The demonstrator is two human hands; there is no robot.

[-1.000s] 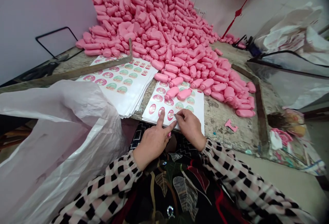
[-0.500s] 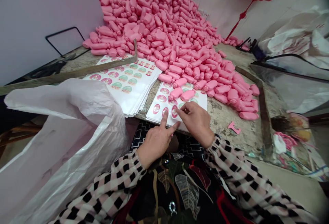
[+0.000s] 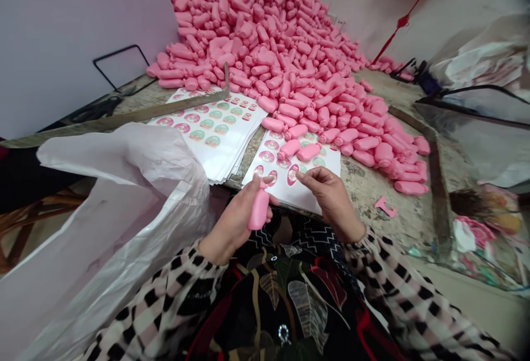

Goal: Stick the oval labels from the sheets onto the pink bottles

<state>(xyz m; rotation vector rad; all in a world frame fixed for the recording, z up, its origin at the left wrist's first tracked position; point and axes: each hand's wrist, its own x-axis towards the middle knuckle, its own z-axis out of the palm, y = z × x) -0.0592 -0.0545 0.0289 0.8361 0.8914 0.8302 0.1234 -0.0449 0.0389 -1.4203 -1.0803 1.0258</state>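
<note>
My left hand (image 3: 237, 214) is closed around a small pink plastic bottle (image 3: 259, 210), its neck end up near my thumb. Between the thumb and fingertips of my right hand (image 3: 333, 195) is an oval pink-rimmed sticker (image 3: 292, 174), held just above the sheet. Beneath both hands lies a small stack of white sticker sheets (image 3: 300, 196) printed with pink and green ovals. Two pink bottles (image 3: 309, 152) rest on top of those sheets. Farther left is a larger stack of sticker sheets (image 3: 223, 157).
A big heap of pink bottles (image 3: 256, 35) covers the back of the worn table (image 3: 360, 184). A metal strip (image 3: 136, 111) crosses the left sheets. A white plastic bag (image 3: 136, 184) hangs at left. To the right are a pink scrap (image 3: 386, 206) and a raised edge strip (image 3: 439, 195).
My left hand has lifted off the sheet, drawn back, and now holds a pink bottle. My right hand has peeled up a sticker and moved slightly right. The camera view has shifted a little.
</note>
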